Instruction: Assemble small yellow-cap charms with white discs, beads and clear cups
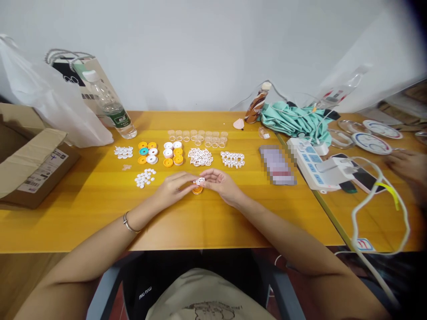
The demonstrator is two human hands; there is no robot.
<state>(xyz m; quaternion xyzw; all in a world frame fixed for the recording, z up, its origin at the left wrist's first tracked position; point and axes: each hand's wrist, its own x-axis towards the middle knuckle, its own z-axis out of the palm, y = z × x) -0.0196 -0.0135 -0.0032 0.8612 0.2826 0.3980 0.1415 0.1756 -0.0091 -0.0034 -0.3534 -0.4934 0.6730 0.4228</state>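
Observation:
Both my hands meet at the middle of the yellow table (100,209). My left hand (175,187) and my right hand (222,183) pinch a small white toothed part (199,181) between their fingertips, just above an orange round cap (197,190) that rests on the table under them. Behind my hands lie piles of small white parts (200,157), white clips (232,159), white discs (145,177), and a group of orange, white and teal round caps (148,152). A row of clear little cups (198,136) stands further back.
A cardboard box (33,164), a white plastic bag (50,106) and a water bottle (111,106) are at the left. A phone (276,165), power strip (312,166), green cloth (293,122) and brown drink bottle (256,104) are at the right. Another person's hand (407,166) rests at the far right.

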